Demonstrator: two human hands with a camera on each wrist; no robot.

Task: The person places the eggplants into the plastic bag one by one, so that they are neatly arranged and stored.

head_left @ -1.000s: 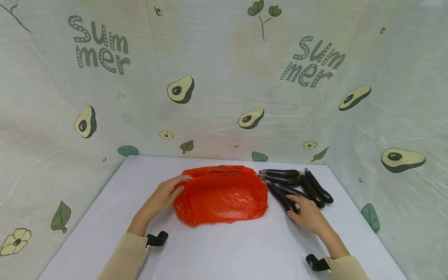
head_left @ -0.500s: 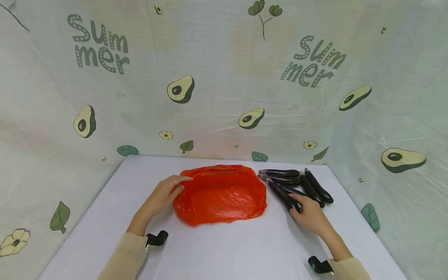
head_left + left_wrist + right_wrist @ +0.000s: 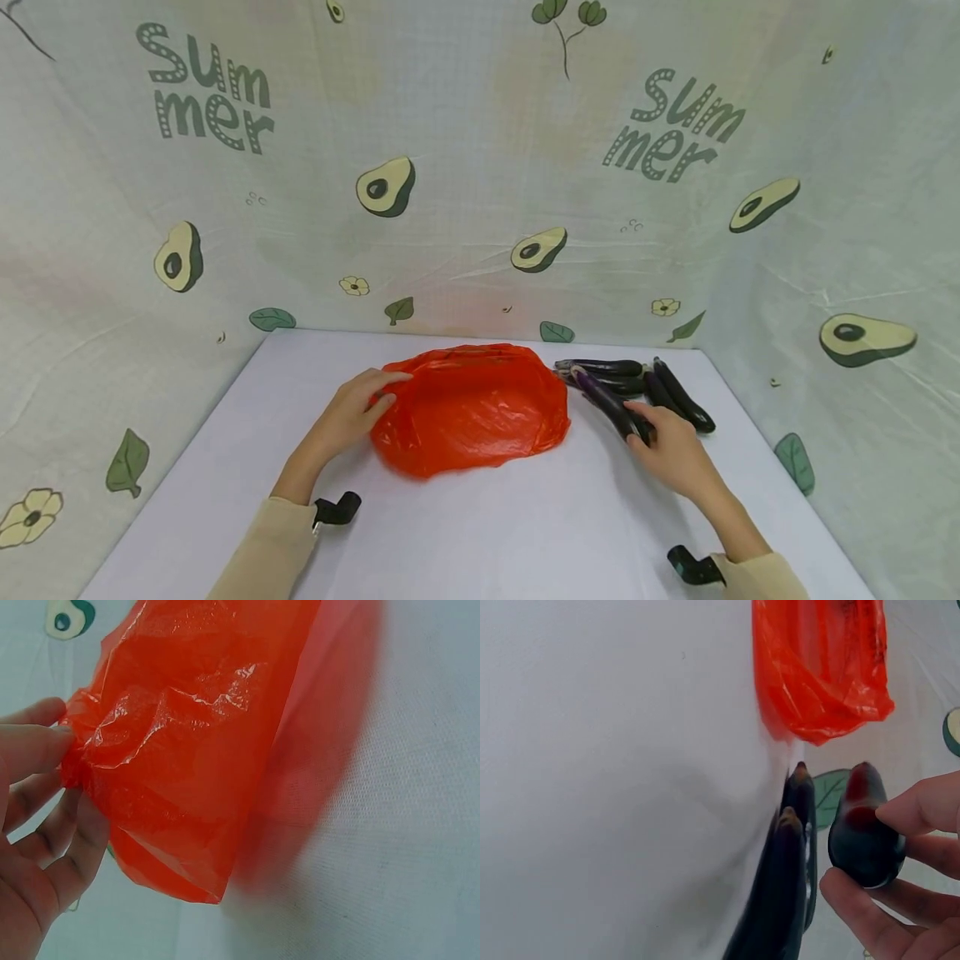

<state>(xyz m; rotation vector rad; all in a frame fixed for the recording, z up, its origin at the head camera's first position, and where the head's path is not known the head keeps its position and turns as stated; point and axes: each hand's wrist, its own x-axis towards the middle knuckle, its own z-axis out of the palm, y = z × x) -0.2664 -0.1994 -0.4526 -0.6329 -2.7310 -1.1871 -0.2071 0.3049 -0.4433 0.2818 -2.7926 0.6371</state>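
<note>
A red plastic bag [image 3: 480,417] lies on the white table with its wide mouth facing me. My left hand [image 3: 352,412] pinches its left edge, and the left wrist view shows the gathered plastic [image 3: 90,742] between thumb and fingers. My right hand [image 3: 675,450] grips an eggplant [image 3: 606,403] by its thick near end. In the right wrist view this eggplant [image 3: 866,840] is seen end-on, lifted off the table. Its stem end points toward the bag. Several more eggplants [image 3: 684,398] lie behind it at the back right, partly hidden by it and the hand.
White cloth covers the table [image 3: 480,533]. A printed curtain [image 3: 465,167] with avocados and lettering stands as a wall behind and along both sides. Two lying eggplants [image 3: 776,885] show beside the held one in the right wrist view.
My right hand has closed its grip on the front eggplant and raised it off the others, slightly up and to the right. My left hand stays at the bag, whose mouth has risen slightly.
</note>
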